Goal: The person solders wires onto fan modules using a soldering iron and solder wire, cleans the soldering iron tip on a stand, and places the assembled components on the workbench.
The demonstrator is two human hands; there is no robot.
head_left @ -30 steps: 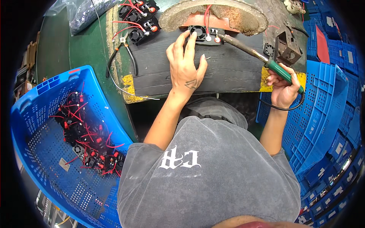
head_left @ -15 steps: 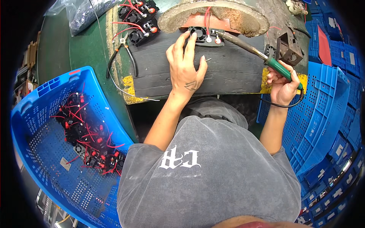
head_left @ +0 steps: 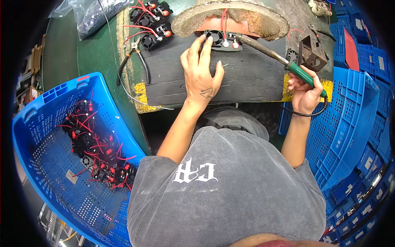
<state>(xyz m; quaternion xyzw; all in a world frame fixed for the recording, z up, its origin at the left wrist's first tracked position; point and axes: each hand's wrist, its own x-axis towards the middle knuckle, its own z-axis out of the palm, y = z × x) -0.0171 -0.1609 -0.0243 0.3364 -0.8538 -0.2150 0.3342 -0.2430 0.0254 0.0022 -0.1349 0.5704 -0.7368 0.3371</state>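
In my right hand (head_left: 306, 90) is a soldering iron (head_left: 302, 75), gripped by its green handle. Its long metal shaft slants up and left, and the tip meets the right part of a small black fan assembly (head_left: 224, 40). That assembly has a round fan, red wires and two terminals, one with a red cap. My left hand (head_left: 200, 66) lies with fingers stretched out, index and middle fingertips resting on the fan's near edge. Behind the assembly stands an orange-red block (head_left: 247, 27) under a crusty rounded rim (head_left: 185, 20). The contact at the tip is too small to make out.
Cutting pliers (head_left: 133, 57) with black-and-orange handles lie left of my left hand, beside a thin wire (head_left: 140, 101). More fan assemblies (head_left: 152, 39) sit beyond them. A blue crate (head_left: 45, 164) at left holds several. A rusty metal bracket (head_left: 313, 53) stands at right, near blue crates (head_left: 349, 111).
Both hands, the soldering iron and the fan assembly stay almost exactly where they were. The view has shifted very slightly.
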